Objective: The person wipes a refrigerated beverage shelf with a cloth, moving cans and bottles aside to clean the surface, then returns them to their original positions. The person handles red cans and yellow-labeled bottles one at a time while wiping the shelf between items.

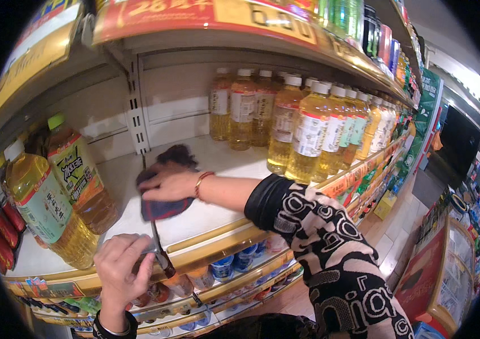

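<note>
My right hand presses a dark cloth with a red line along its edge flat onto the white shelf board. Part of the cloth bunches up beyond my fingers, and the hand is slightly blurred. At the shelf's front edge my left hand has its fingers curled around a small greyish clear piece, too unclear to name. Left of the hands stand a large bottle of yellow drink and a green-capped bottle of brown tea.
Rows of yellow drink bottles stand along the right of the shelf. An upper shelf with a price strip overhangs the board. Below the gold front rail are lower shelves with blue cups. A display freezer stands across the aisle.
</note>
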The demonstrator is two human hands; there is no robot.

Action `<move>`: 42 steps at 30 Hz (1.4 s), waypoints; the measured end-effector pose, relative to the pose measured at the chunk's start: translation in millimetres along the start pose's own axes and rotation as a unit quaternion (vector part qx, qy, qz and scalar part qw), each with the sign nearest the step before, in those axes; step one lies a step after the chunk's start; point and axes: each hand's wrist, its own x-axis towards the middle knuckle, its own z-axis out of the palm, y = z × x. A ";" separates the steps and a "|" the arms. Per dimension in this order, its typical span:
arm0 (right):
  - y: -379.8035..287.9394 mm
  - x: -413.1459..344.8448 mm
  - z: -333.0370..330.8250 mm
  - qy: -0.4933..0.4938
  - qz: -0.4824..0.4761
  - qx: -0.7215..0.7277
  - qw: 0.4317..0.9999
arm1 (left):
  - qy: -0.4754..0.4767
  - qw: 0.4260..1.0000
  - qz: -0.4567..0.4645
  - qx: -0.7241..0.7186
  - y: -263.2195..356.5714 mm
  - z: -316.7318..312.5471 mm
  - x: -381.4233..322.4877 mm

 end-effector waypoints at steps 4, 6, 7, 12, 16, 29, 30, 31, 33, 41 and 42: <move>-30.3 -36.6 3.7 -0.014 -0.099 0.050 0.994 | -0.008 1.000 -0.003 0.010 2.6 -0.8 -1.1; -23.2 -67.8 -5.5 -0.025 -0.153 0.061 0.986 | -0.016 1.000 -0.008 0.020 3.2 -0.2 -2.2; -15.8 -85.1 -11.9 -0.023 -0.140 0.051 0.989 | -0.018 1.000 -0.004 0.021 3.3 0.2 -2.9; 16.5 -162.0 -45.6 0.067 0.040 0.012 0.997 | -0.045 0.999 -0.016 0.014 5.3 -3.3 -1.3; -4.5 -191.5 -64.2 0.298 0.001 0.067 0.952 | -0.054 0.996 -0.060 -0.045 18.9 -8.4 18.7; 7.8 -390.6 -119.1 0.426 0.248 0.226 0.840 | -0.188 0.887 -0.189 -0.377 94.3 152.0 201.4; 19.8 -387.3 -116.9 0.445 0.267 0.320 0.792 | -0.153 0.893 -0.171 -0.387 95.9 170.8 212.1; 29.5 -384.3 -114.5 0.431 0.238 0.360 0.792 | -0.119 0.898 -0.153 -0.396 96.4 187.7 220.6; 44.8 -375.9 -111.5 0.421 0.245 0.420 0.766 | -0.098 0.887 -0.146 -0.427 97.3 214.8 231.2; 55.2 -345.5 -121.4 0.339 0.228 0.438 0.801 | -0.124 0.762 -0.120 -0.623 112.5 233.6 228.5; 55.2 -338.6 -122.4 0.346 0.230 0.427 0.803 | -0.122 0.765 -0.117 -0.621 112.5 230.9 228.1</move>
